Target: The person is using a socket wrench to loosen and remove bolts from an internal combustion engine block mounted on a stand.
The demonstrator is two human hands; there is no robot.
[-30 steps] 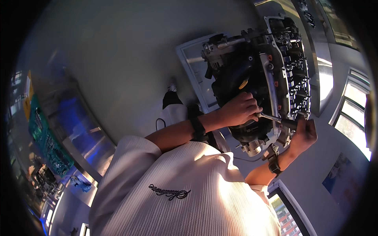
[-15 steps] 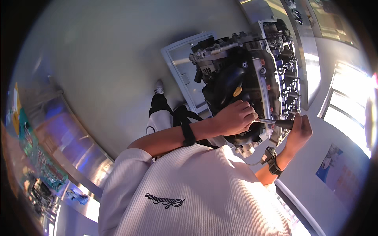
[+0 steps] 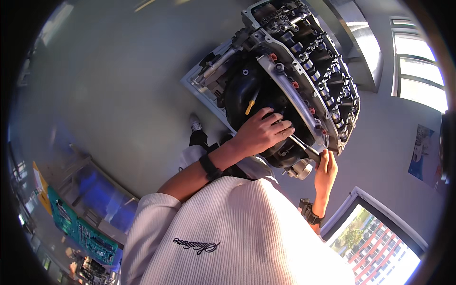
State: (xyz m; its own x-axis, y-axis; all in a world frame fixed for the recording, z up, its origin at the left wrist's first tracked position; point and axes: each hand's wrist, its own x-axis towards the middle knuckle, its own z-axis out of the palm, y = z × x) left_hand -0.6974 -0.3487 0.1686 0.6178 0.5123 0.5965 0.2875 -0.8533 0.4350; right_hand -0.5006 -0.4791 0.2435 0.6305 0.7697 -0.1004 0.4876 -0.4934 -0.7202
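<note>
Both of my hands are at a ratchet wrench [image 3: 299,142] with a bright metal shank and a black handle. My left hand [image 3: 260,135] is curled over its head end, above the black intake manifold [image 3: 238,90]; the fingers hide that end and what it meets. The black handle is gripped by my right hand [image 3: 326,172], beside the near end of the engine [image 3: 284,43]. Rows of shiny valve gear show in the engine's uncovered top. A yellow-handled dipstick [image 3: 250,107] stands out of the manifold area, just beyond my left hand.
A silver round housing [image 3: 300,169] juts from the engine's near end, under the wrench. The engine stands on a light-framed stand [image 3: 190,80]. Green circuit boards [image 3: 85,232] are at the lower left. A window [image 3: 375,237] is at the lower right, and a poster [image 3: 421,147] hangs on the wall.
My view has turned and shifted over the engine. The wrench went from nearly level to slanting down toward the right hand. My left hand's fingers are spread more over its head.
</note>
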